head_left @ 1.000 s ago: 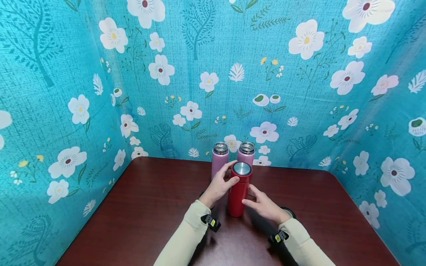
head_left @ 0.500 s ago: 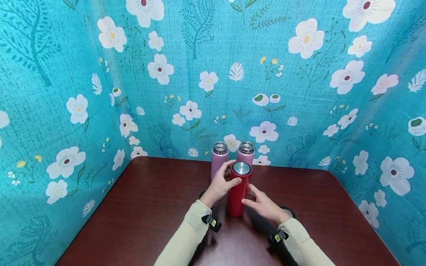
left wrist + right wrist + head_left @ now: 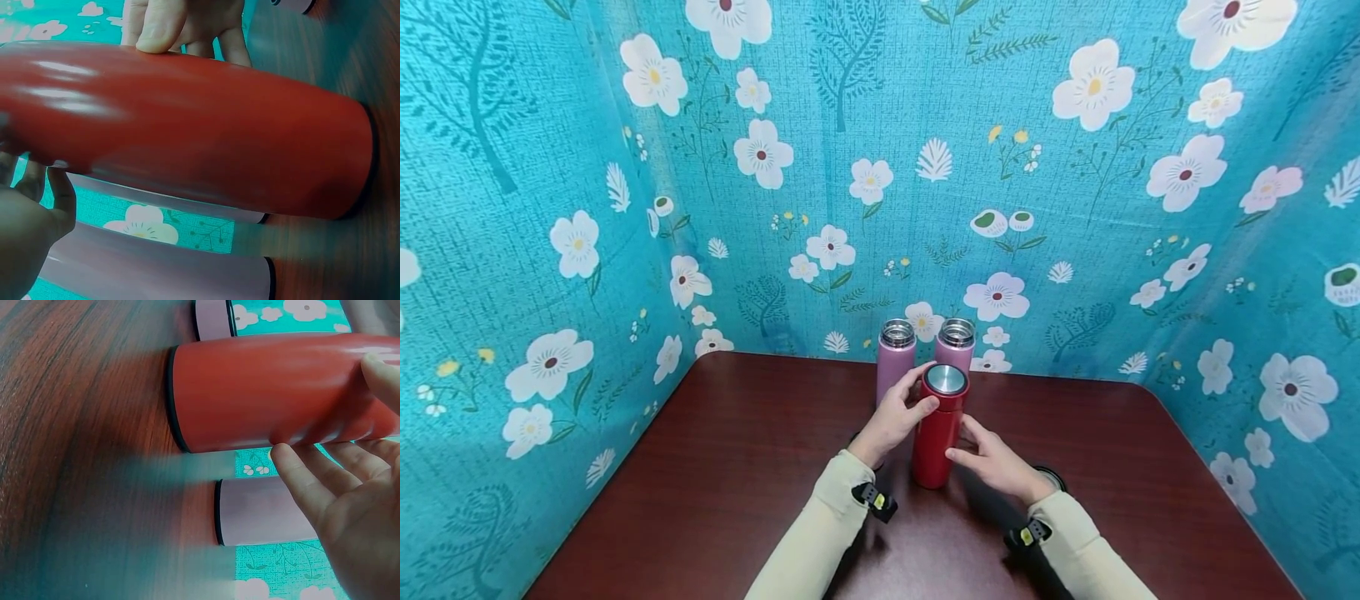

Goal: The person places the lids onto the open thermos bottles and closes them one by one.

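Note:
A red thermos (image 3: 934, 446) with a steel-topped lid (image 3: 946, 380) stands upright on the dark wooden table. My left hand (image 3: 886, 425) grips its upper part, thumb in front near the seam below the lid. Lower down, the fingers and thumb of my right hand (image 3: 996, 468) hold the red body from the right. The right wrist view shows those fingertips (image 3: 281, 450) touching the thermos (image 3: 250, 394). Behind it stand two pink bottles, the left one (image 3: 895, 367) and the right one (image 3: 953, 357), both uncovered with shiny steel mouths.
A round, dark-rimmed object (image 3: 1051, 477) lies on the table, partly hidden by my right wrist. Another dark rim shows behind my left wrist, mostly hidden. A blue floral cloth (image 3: 865, 233) hangs around the table's back and sides.
My left thumb has shifted slightly leftward on the thermos since half a second ago. Both hands stay on it, and the bottles have not moved.

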Demonstrator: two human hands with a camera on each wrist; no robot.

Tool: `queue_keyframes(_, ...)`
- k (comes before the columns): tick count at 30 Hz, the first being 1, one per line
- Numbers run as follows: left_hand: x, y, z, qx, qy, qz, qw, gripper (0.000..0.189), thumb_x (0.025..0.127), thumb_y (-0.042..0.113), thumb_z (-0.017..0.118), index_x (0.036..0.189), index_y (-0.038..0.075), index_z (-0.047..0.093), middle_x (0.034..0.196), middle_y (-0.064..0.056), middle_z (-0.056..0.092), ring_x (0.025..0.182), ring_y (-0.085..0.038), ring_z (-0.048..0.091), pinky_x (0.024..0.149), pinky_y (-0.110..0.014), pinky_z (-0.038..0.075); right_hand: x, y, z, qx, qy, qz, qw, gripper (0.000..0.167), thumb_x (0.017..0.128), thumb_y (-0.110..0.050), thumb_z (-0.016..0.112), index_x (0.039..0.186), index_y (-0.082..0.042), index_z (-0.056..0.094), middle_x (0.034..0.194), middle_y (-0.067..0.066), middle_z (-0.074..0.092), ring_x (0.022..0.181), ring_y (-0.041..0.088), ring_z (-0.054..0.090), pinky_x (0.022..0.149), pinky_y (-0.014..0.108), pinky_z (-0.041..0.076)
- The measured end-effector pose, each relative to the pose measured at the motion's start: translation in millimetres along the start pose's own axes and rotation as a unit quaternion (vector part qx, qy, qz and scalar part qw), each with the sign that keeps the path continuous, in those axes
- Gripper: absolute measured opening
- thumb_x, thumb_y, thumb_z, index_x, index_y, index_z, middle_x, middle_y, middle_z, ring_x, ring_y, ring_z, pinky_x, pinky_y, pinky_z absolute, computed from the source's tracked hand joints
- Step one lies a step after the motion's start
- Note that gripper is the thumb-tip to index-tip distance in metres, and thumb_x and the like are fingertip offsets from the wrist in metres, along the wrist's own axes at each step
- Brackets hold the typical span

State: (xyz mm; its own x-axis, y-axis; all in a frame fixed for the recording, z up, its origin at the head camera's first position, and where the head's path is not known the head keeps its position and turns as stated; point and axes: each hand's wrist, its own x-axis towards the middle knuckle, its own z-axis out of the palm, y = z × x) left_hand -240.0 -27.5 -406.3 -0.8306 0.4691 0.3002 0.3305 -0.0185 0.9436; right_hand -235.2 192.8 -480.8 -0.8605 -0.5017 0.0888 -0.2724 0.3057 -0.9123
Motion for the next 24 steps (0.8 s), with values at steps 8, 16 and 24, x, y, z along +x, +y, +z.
queue_keyframes(8, -0.7, 1.9, 2.4, 0.001, 0.011, 0.014, 0.9998, 0.061, 0.091, 0.020, 0.062, 0.143, 0.007, 0.032, 0.135, -0.012, 0.049, 0.121, -0.023, 0.046, 0.096, -0.039, 0.043, 0.3, 3.6, 0.2, 0.003, 0.005, -0.003, 1.0000, 0.067, 0.090, -0.027, 0.065, 0.146, -0.021, 0.028, 0.139, 0.010, 0.047, 0.121, 0.032, 0.050, 0.093, 0.040, 0.046)
queue_keyframes(16, 1.2, 2.3, 5.4, 0.005, 0.034, -0.004, 0.9994, 0.059, 0.089, 0.015, 0.066, 0.139, 0.006, 0.037, 0.126, -0.011, 0.054, 0.113, -0.020, 0.051, 0.091, -0.036, 0.046, 1.2, 0.8, 1.0, 0.005, 0.002, -0.002, 1.0000, 0.066, 0.091, -0.025, 0.064, 0.146, -0.018, 0.029, 0.139, 0.012, 0.046, 0.122, 0.030, 0.050, 0.094, 0.036, 0.045)
queue_keyframes(24, 1.5, 1.7, 4.3, 0.039, 0.031, 0.007, 0.9987, 0.056, 0.091, 0.016, 0.064, 0.140, 0.007, 0.039, 0.128, -0.010, 0.047, 0.114, -0.021, 0.050, 0.089, -0.032, 0.047, 0.9, -1.6, 0.7, -0.002, 0.002, 0.005, 1.0000, 0.065, 0.091, -0.024, 0.064, 0.146, -0.016, 0.029, 0.140, 0.012, 0.045, 0.123, 0.031, 0.049, 0.096, 0.040, 0.044)
